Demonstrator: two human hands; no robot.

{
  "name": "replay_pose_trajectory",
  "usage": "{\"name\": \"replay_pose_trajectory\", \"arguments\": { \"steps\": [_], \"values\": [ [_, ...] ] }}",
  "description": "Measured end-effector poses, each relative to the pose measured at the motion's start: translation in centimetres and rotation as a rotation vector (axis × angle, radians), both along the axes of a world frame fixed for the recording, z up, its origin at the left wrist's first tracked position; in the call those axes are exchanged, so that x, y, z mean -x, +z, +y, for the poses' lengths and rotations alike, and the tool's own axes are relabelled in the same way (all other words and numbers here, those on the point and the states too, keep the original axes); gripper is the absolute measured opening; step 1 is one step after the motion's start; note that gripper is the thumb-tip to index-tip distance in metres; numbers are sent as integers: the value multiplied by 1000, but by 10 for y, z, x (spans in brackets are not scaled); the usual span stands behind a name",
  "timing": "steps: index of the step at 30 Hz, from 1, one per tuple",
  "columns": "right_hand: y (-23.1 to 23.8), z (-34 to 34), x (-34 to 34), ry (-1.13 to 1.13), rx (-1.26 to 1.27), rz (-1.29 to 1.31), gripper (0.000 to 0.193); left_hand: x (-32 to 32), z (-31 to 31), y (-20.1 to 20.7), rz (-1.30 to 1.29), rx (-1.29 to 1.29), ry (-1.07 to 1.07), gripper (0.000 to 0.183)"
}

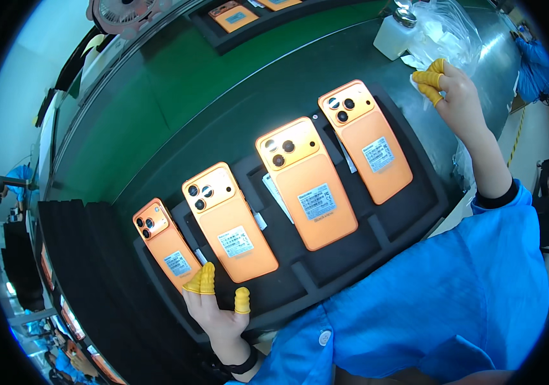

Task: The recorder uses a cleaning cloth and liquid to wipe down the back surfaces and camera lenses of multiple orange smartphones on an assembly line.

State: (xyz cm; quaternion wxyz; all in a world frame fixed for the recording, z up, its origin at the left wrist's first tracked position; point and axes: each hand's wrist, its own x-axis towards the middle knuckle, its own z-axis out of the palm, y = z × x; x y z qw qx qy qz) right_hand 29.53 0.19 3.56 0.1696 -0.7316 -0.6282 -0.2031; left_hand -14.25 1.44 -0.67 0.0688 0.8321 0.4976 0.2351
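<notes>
Several orange smartphones lie backs up in a black foam tray, each with a raised camera block and a pale label. My left hand, in yellow finger cots, rests its fingertips on the lower end of the leftmost phone; its thumb stands apart. Beside that phone lie a second phone, a third and the rightmost one. Raised at the upper right, my right hand, also in yellow finger cots, pinches a small white wipe, mostly hidden by the fingers.
Behind my right hand are a white pump bottle and a clear plastic bag with white wipes. Another phone tray lies at the far edge of the green bench mat. Black trays are stacked at the left.
</notes>
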Motion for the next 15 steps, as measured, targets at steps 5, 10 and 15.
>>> {"name": "replay_pose_trajectory", "arguments": {
  "steps": [5, 10, 15],
  "values": [
    [-5, -4, -8, 81, -37, 42, 14, -2, -5, -1, 13, -87, -12, 51],
    [-10, -6, -23, 50, -49, 50, 13, -42, -26, 6, 12, -89, -329, 52],
    [-14, -3, -31, 53, -4, 45, 13, -57, -44, 3, 129, -2, -365, 58]
  ]
}}
